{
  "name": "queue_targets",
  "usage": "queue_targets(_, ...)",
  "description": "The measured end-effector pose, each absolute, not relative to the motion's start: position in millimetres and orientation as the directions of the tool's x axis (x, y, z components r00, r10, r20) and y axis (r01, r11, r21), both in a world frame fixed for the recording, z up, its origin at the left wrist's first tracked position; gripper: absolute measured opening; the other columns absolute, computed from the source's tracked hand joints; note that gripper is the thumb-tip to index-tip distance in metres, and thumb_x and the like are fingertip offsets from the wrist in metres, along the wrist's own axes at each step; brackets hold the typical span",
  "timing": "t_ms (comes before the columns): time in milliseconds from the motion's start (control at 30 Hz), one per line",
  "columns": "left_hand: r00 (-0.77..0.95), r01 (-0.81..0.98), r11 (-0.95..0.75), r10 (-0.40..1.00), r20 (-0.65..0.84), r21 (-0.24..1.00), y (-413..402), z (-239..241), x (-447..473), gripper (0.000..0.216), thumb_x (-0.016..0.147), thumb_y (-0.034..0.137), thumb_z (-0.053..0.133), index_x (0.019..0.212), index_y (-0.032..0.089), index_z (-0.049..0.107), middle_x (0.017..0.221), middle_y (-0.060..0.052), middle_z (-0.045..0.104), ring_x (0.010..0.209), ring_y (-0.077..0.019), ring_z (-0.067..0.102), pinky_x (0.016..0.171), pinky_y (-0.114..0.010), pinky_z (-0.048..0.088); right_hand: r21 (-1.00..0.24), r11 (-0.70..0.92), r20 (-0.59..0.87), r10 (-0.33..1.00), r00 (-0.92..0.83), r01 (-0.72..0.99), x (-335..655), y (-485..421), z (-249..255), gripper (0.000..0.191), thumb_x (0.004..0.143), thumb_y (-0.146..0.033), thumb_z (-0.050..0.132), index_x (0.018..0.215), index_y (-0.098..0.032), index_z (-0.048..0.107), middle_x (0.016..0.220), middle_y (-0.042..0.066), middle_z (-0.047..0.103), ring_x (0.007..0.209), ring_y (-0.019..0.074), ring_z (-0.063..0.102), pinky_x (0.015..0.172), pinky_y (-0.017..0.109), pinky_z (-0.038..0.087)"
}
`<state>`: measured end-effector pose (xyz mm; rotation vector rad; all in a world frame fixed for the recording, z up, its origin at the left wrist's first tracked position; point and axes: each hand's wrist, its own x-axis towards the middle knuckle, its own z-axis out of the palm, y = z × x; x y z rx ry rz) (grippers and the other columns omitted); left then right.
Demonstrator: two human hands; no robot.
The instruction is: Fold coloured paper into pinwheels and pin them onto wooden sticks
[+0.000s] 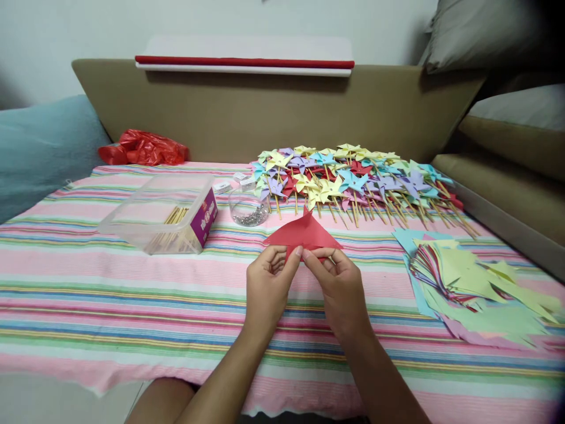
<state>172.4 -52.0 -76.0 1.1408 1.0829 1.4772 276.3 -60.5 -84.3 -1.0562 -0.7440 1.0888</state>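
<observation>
Paper (304,231), red and folded into a broad triangle with a small peak on top, sits just beyond the thumbs, its wide corners reaching out past the fingertips on both sides. From my distant seat I see pink striped cloth (132,288) running under and around the hands, its near edge below the forearms and a wide bare stretch on the left. Ahead, I'd be bounded by a pile of multicoloured paper pinwheels on sticks (348,185) and a round clear plastic tub (242,204) of small metal pieces; a rectangular clear plastic box (203,225) of thin wooden sticks (purple label towards me) stands farther left, and a loose stack of coloured paper sheets (477,288) lies to the right. Left hand (270,284) and right hand (339,287) both pinch the red sheet's lower edge, thumb tips nearly meeting, other fingers curled.
</observation>
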Motion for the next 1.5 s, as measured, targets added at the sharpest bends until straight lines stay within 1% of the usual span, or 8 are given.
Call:
queue_targets(367,-0.128,-0.151,-0.191,0.977,0.172,0.97,-52,-76,172,0.026,0.083,0.033,0.076,0.072,0.018,0.058,0.064,0.005,0.055,0.062,-0.0088,0.052,0.059,-0.019,0.042,-0.93,0.117,-0.012,0.938,0.347,-0.349,270,-61,-82,0.033,0.069,-0.034,0.087,0.082,-0.019,0.06,0.08,0.003,0.074,0.08,0.0163,0.071,0.074,0.027,0.056)
queue_targets(667,-0.107,0.144,-0.343,0.927,0.359,0.928,-50,-75,158,0.02,0.087,0.034,0.071,0.075,0.02,0.062,0.069,0.002,0.059,0.069,-0.0135,0.055,0.069,-0.024,0.044,-0.914,0.19,0.03,0.914,0.405,-0.359,276,-60,-77,0.089,0.056,-0.031,0.094,0.128,-0.032,0.04,0.128,0.008,0.061,0.098,0.0213,0.072,0.085,0.036,0.059)
queue_targets(800,0.024,0.203,-0.364,0.93,0.367,0.909,-47,-69,148,0.019,0.088,0.035,0.07,0.076,0.02,0.067,0.071,0.0,0.062,0.068,-0.015,0.055,0.066,-0.025,0.042,-0.927,0.003,-0.026,0.997,0.072,-0.375,298,-63,-64,0.045,0.074,-0.053,0.08,0.105,-0.022,0.072,0.11,0.009,0.074,0.104,0.0274,0.069,0.094,0.041,0.055)
queue_targets(900,0.14,0.235,-0.353,0.934,0.327,0.906,-47,-65,145,0.021,0.089,0.035,0.068,0.075,0.02,0.065,0.07,0.001,0.061,0.066,-0.0143,0.053,0.063,-0.025,0.039,-0.952,-0.049,-0.038,0.998,-0.04,-0.304,311,-65,-61,0.035,0.076,-0.051,0.08,0.093,-0.02,0.078,0.098,0.007,0.078,0.097,0.0268,0.07,0.093,0.041,0.054)
queue_targets(1067,0.262,0.269,-0.348,0.924,0.28,0.898,-45,-61,141,0.029,0.089,0.036,0.068,0.067,0.02,0.057,0.063,0.004,0.046,0.059,-0.0119,0.041,0.056,-0.025,0.03,-0.983,-0.096,-0.087,0.994,-0.062,-0.157,319,-65,-67,0.034,0.073,-0.045,0.084,0.092,-0.018,0.079,0.096,0.007,0.078,0.086,0.023,0.07,0.077,0.034,0.055)
queue_targets(1167,0.299,0.205,-0.285,0.929,0.218,0.936,-42,-60,140,0.023,0.087,0.037,0.071,0.074,0.02,0.064,0.069,0.001,0.056,0.065,-0.0136,0.051,0.061,-0.024,0.038,-0.978,-0.105,-0.097,0.994,-0.051,-0.178,317,-63,-73,0.033,0.073,-0.044,0.084,0.091,-0.016,0.079,0.093,0.006,0.078,0.08,0.0211,0.069,0.073,0.032,0.054)
queue_targets(1333,0.218,-0.088,-0.039,0.974,0.057,0.995,-44,-65,150,0.036,0.08,0.042,0.079,0.106,0.018,0.071,0.103,-0.009,0.073,0.096,-0.022,0.067,0.084,-0.029,0.051,-0.898,0.002,-0.071,0.986,0.149,-0.441,299,-60,-78,0.029,0.077,-0.042,0.081,0.091,-0.016,0.077,0.091,0.006,0.077,0.085,0.0216,0.068,0.082,0.034,0.053)
queue_targets(1500,0.081,-0.262,0.061,0.996,-0.041,0.963,-54,-76,176,0.031,0.074,0.037,0.085,0.093,0.016,0.073,0.081,-0.001,0.069,0.077,-0.0135,0.063,0.073,-0.022,0.049,-0.756,0.018,-0.133,0.974,0.182,-0.654,279,-61,-78,0.024,0.075,-0.036,0.083,0.087,-0.018,0.074,0.089,0.005,0.076,0.086,0.0209,0.069,0.088,0.036,0.054)
